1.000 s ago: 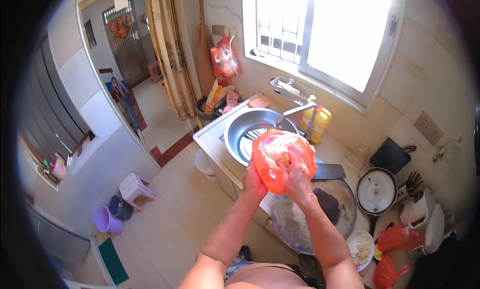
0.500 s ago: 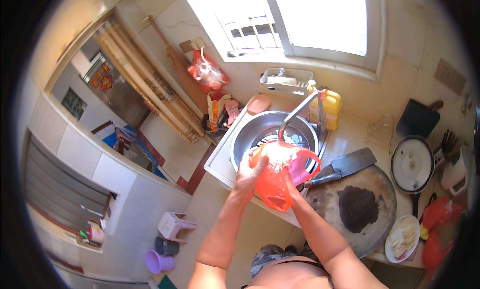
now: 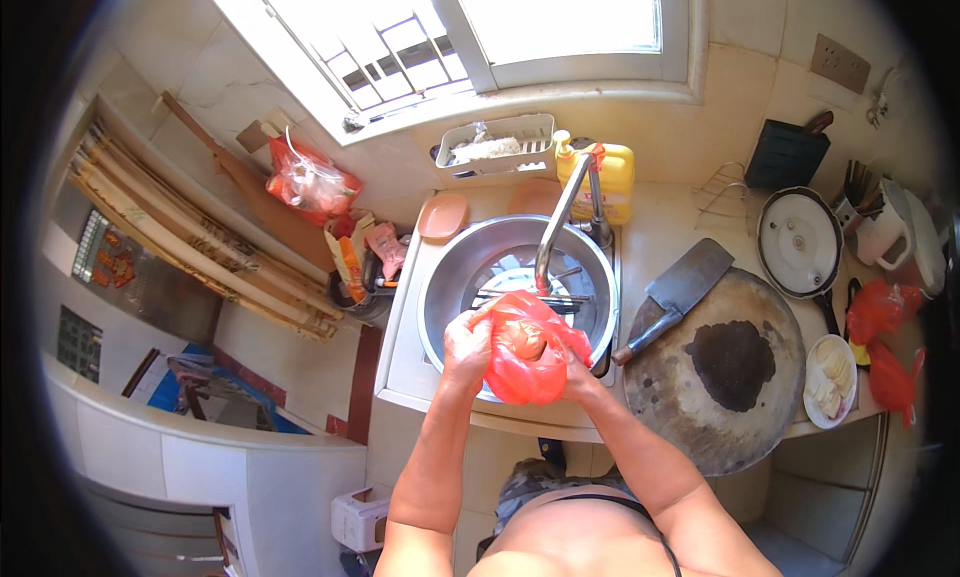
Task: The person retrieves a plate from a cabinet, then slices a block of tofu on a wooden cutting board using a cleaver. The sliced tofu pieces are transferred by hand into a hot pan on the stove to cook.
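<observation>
My left hand [image 3: 466,349] grips the left edge of a thin red plastic bag [image 3: 532,377], with the thumb pressed on its rim. At the bag's right side my right hand [image 3: 578,377] is closed on the plastic, its fingertips partly hidden. The bag's mouth gapes upward and shows an orange-brown lump inside, whose kind I cannot make out. Both hands hold the bag over the near rim of a large steel basin [image 3: 437,302]. In the basin lie a white dish and some thin dark sticks, partly covered by the bag. A curved metal faucet [image 3: 563,217] reaches over the basin.
Right of the basin, a cleaver [image 3: 692,275] rests on a round chopping board [image 3: 655,402]. Farther right are a plate of pale sliced food [image 3: 830,377], a lidded pan [image 3: 798,239] and red bags [image 3: 885,312]. A yellow jug [image 3: 615,192] stands behind the faucet.
The bag's mouth has been spread apart, exposing the lump inside. The bag has risen slightly and shifted left in view. The whole view has swung to the right.
</observation>
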Tool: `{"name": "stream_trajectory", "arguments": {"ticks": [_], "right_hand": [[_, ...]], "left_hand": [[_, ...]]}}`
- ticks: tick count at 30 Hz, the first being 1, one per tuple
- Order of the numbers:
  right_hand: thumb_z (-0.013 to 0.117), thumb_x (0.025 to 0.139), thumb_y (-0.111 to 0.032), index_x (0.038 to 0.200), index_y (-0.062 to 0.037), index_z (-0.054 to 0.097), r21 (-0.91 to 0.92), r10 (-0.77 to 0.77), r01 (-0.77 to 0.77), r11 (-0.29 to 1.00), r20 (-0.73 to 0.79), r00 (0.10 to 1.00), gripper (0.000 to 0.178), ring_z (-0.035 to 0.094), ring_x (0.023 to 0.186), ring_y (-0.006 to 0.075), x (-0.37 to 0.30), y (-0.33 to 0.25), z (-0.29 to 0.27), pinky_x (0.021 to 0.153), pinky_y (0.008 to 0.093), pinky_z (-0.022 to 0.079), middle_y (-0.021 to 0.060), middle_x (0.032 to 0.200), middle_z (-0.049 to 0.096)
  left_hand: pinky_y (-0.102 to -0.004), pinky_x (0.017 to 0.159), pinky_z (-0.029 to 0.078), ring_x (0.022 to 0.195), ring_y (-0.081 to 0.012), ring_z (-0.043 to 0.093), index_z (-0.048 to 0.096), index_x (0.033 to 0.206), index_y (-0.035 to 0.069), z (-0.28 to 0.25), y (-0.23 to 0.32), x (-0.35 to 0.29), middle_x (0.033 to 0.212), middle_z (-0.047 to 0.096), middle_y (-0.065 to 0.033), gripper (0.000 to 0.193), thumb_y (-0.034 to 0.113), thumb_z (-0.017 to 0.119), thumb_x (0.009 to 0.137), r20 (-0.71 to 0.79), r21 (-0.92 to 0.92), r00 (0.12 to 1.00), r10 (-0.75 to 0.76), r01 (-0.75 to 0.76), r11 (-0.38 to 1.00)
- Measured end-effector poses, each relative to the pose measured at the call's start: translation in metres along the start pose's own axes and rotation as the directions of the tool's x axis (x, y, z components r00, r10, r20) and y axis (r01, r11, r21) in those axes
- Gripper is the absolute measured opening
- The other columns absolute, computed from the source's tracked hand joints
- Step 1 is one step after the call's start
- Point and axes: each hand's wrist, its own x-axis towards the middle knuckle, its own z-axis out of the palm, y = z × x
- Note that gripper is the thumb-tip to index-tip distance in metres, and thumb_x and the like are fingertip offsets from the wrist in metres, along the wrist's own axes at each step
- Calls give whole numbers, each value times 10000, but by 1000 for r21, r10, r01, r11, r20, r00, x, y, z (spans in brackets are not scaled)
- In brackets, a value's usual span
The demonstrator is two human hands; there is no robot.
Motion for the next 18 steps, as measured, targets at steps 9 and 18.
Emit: {"name": "stream_trajectory", "arguments": {"ticks": [9,18], "right_hand": [[711,971,-286,1511,-117,371,319,124,-70,945,-152,980,660,570,1273,189,27,-44,35,1060,367,504,72,1429,532],[758,922,-219,1389,-74,549,332,235,-105,937,-378,896,532,631,1157,174,35,-39,45,974,363,531,69,1291,646]], "left_hand": [[-379,1102,432,1332,-250,512,532,1417,10,-24,71,1,1386,543,-166,593,269,750,931,488,524,833,259,-518,677],[-502,1139,385,1403,-479,407,628,1317,95,-14,93,-34,1502,423,-309,582,233,828,789,646,671,709,282,-704,233]]}}
